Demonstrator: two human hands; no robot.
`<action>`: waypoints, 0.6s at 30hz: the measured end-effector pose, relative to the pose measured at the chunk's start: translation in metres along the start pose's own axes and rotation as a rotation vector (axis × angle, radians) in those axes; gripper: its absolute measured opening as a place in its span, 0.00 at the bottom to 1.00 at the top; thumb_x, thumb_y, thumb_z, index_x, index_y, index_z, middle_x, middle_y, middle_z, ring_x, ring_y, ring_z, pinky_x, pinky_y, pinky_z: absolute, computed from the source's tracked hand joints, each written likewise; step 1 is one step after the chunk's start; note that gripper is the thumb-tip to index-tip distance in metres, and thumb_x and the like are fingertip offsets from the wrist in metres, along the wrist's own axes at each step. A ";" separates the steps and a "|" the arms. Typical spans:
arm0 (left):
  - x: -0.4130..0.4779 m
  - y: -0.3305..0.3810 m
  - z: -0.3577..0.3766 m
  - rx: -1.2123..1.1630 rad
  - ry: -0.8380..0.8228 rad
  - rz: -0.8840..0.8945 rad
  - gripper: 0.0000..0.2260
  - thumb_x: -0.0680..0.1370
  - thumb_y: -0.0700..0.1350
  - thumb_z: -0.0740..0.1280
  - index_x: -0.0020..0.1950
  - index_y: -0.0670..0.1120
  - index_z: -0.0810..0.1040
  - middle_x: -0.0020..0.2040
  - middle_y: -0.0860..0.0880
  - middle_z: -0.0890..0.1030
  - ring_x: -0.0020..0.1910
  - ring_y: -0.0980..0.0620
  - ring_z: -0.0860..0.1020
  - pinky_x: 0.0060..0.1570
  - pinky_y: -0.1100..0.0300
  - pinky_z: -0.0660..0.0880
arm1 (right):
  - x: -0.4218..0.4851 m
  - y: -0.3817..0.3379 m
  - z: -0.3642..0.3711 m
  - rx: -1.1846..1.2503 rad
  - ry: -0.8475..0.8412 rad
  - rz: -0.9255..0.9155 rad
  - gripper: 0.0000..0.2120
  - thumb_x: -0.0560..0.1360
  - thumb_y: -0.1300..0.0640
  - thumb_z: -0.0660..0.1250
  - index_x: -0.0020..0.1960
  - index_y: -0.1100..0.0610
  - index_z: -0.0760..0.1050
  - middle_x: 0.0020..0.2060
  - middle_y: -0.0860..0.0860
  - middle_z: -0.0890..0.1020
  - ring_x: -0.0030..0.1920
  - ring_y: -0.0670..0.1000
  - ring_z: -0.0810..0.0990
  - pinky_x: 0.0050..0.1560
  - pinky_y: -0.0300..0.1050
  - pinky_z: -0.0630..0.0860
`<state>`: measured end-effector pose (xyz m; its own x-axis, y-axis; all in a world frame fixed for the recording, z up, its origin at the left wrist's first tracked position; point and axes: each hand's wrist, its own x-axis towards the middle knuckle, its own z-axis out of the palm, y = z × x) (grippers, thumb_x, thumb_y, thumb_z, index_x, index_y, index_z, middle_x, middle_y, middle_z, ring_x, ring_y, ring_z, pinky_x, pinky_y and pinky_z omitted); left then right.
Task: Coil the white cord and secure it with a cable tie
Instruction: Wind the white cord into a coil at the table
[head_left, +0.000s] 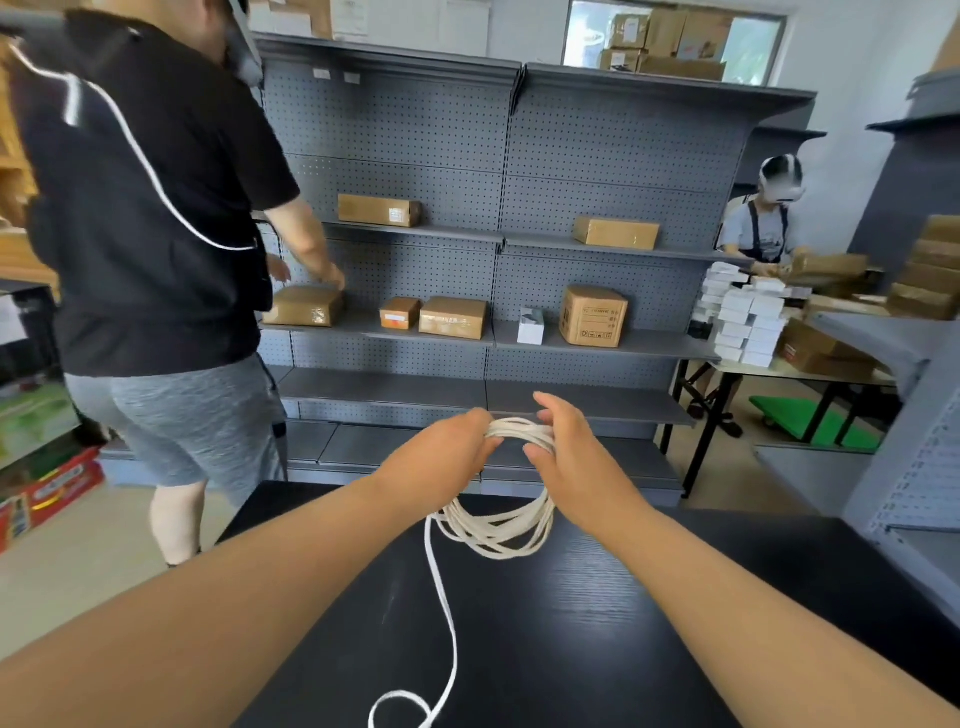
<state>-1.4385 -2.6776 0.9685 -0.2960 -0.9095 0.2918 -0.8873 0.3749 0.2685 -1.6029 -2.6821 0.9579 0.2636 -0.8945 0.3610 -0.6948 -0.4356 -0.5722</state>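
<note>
A white cord (498, 530) hangs in several loops above the black table (649, 623). My left hand (441, 457) grips the top of the coil from the left, fingers curled around the strands. My right hand (566, 452) holds the same bundle from the right, thumb under it and fingers bent over it. A loose tail of the cord runs down from the coil across the table and curls into a small loop at the near edge. No cable tie is visible.
A person in a black shirt (145, 208) stands close at the left, reaching to a box on the grey pegboard shelving (493, 332). A second person (769, 223) works at a table at the right among stacked boxes.
</note>
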 end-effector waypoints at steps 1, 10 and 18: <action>0.000 0.000 -0.001 0.014 -0.025 0.018 0.13 0.82 0.50 0.52 0.54 0.42 0.69 0.39 0.47 0.74 0.36 0.48 0.73 0.37 0.55 0.67 | 0.001 -0.001 0.000 -0.026 -0.047 -0.008 0.23 0.79 0.58 0.58 0.72 0.53 0.57 0.67 0.53 0.67 0.64 0.51 0.69 0.63 0.42 0.64; -0.006 -0.006 0.000 -0.409 -0.062 -0.070 0.08 0.79 0.50 0.60 0.46 0.47 0.72 0.37 0.49 0.78 0.33 0.55 0.77 0.38 0.58 0.72 | -0.001 -0.007 0.003 -0.129 -0.011 -0.089 0.11 0.81 0.58 0.52 0.60 0.58 0.69 0.54 0.55 0.74 0.52 0.53 0.72 0.53 0.48 0.69; -0.015 -0.010 0.003 -0.674 -0.046 -0.155 0.07 0.78 0.49 0.63 0.50 0.46 0.75 0.38 0.48 0.82 0.36 0.56 0.78 0.41 0.63 0.72 | -0.003 0.000 0.002 0.020 0.162 -0.002 0.11 0.81 0.58 0.53 0.58 0.58 0.70 0.49 0.49 0.74 0.47 0.49 0.71 0.44 0.40 0.62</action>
<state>-1.4261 -2.6684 0.9589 -0.2119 -0.9626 0.1689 -0.5114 0.2565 0.8202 -1.6023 -2.6799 0.9556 0.1527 -0.8665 0.4752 -0.6804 -0.4410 -0.5854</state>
